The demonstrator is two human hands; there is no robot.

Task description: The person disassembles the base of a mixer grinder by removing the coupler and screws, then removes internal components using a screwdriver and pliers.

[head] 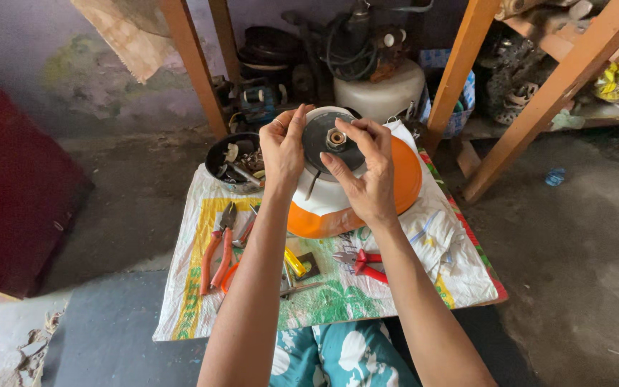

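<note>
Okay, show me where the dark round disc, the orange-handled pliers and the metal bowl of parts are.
dark round disc (331, 147), head view, on its flat face.
orange-handled pliers (216, 258), head view, on the handles.
metal bowl of parts (218, 153), head view, on its left rim.

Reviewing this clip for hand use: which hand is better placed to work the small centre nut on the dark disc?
Probably the right hand: its fingertips sit beside the centre nut on the dark disc. The left hand grips the disc's left edge, steadying the orange and white housing.

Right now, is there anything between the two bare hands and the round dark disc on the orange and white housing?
Nothing visible. The left hand and right hand both touch the round dark disc at its rim, above the orange and white housing.
</note>
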